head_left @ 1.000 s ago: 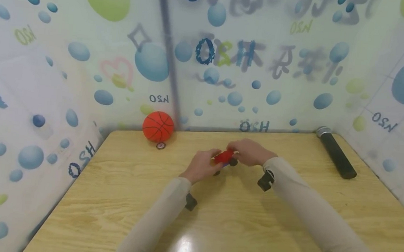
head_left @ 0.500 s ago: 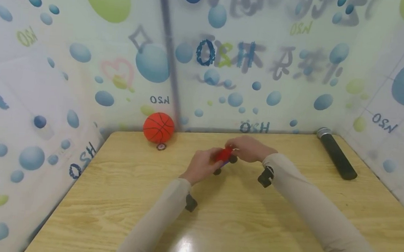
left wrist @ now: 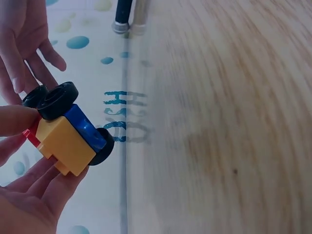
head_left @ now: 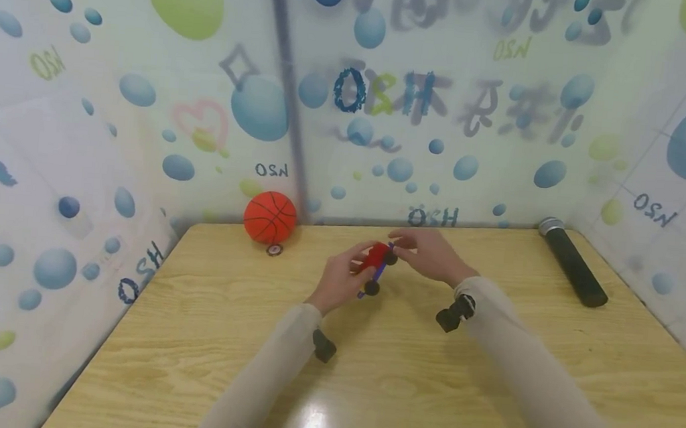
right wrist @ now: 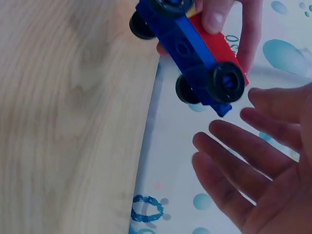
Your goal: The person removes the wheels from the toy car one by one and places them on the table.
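A toy car [head_left: 376, 259] of building blocks, with a blue base, red and yellow upper parts and black wheels, is held tilted over the table. My left hand [head_left: 340, 281] grips its red and yellow body between thumb and fingers. In the left wrist view the yellow block [left wrist: 68, 144] shows beside the blue base and wheels. My right hand [head_left: 433, 256] is at the car's far end; in the right wrist view its fingers [right wrist: 234, 151] are spread and relaxed, just apart from the blue base [right wrist: 183, 46], holding nothing.
An orange-red basketball [head_left: 270, 217] stands at the table's back left, with a small round disc [head_left: 274, 250] before it. A black microphone [head_left: 572, 262] lies at the back right of the wooden table [head_left: 198, 364]. Printed panels [head_left: 477, 204] enclose the back and sides.
The toy car has turned in my left hand, so its blue base and wheels show more. My right hand has loosened its fingers from the car.
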